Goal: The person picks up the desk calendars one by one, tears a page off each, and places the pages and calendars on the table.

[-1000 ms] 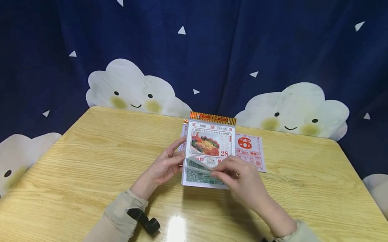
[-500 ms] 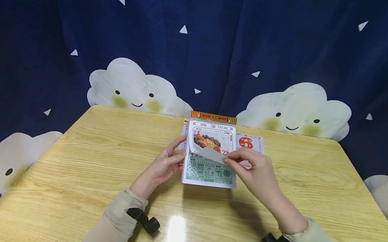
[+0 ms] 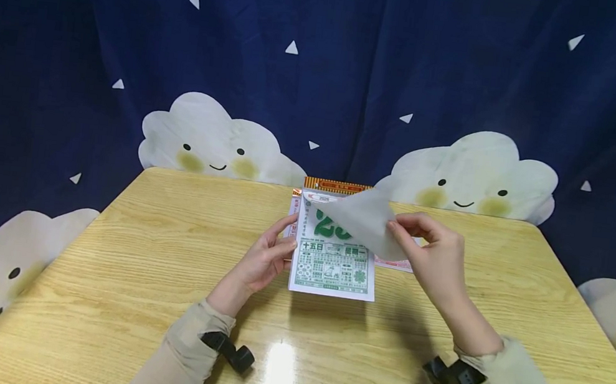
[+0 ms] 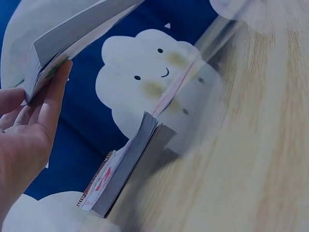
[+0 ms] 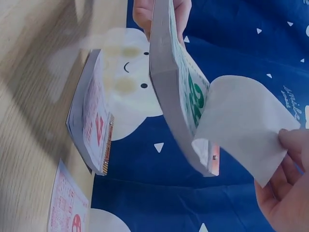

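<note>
At frame centre, my right hand (image 3: 437, 252) pinched the lifted calendar page (image 3: 364, 220); my left hand (image 3: 267, 256), fingers straight, steadied the calendar pad (image 3: 333, 276) for a clean tear.

The thin, matt, translucent white paper leaf (image 3: 364, 220) peels off a thick printed paper calendar block (image 3: 332, 269) on a glossy, light wood-grain table (image 3: 136, 274), before a matt navy cloth backdrop (image 3: 321, 62).

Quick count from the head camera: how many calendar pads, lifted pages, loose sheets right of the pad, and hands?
Calendar pad: 1
Lifted page: 1, pinched by the right hand
Loose sheet right of the pad: 1, partly hidden
Hands: 2; the left hand touches the pad's left edge
Total: 5
</note>
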Demonstrator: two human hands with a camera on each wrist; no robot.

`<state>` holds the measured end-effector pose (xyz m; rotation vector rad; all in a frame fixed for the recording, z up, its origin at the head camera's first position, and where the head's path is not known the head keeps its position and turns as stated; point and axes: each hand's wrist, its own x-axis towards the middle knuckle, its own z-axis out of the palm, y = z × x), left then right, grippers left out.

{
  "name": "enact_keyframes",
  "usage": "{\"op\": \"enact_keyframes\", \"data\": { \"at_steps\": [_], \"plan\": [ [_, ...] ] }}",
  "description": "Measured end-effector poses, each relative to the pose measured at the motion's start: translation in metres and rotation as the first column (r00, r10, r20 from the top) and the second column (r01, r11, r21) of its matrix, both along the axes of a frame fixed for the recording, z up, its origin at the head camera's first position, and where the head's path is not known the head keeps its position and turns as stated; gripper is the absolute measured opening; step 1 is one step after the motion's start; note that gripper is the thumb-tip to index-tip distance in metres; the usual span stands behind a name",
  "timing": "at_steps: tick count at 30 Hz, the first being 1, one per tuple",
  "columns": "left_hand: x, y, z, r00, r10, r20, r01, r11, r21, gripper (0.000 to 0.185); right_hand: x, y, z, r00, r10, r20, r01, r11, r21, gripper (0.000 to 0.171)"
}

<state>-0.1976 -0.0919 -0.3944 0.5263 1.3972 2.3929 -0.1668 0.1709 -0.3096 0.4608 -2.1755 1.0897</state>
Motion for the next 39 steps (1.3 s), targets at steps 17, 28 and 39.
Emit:
{"op": "enact_keyframes", "data": {
  "at_steps": [17,28,39],
  "plan": [
    [-0.001,0.0,0.002,0.998,0.041,-0.043,-0.041,0.999,-0.007,0.056,-0.022,0.008,-0.014,0.965,-0.036,0.259,0.114,0.95,-0.292,0.019],
    [-0.001,-0.001,0.001,0.998,0.055,-0.039,-0.056,0.998,-0.026,0.055,-0.034,0.017,-0.014,0.922,0.034,0.387,0.146,0.893,-0.426,0.006],
    [0.0,-0.001,0.002,0.998,0.039,-0.049,-0.043,0.996,-0.075,0.057,-0.051,0.024,0.003,0.927,0.018,0.374,0.117,0.935,-0.336,0.022]
  ]
}}
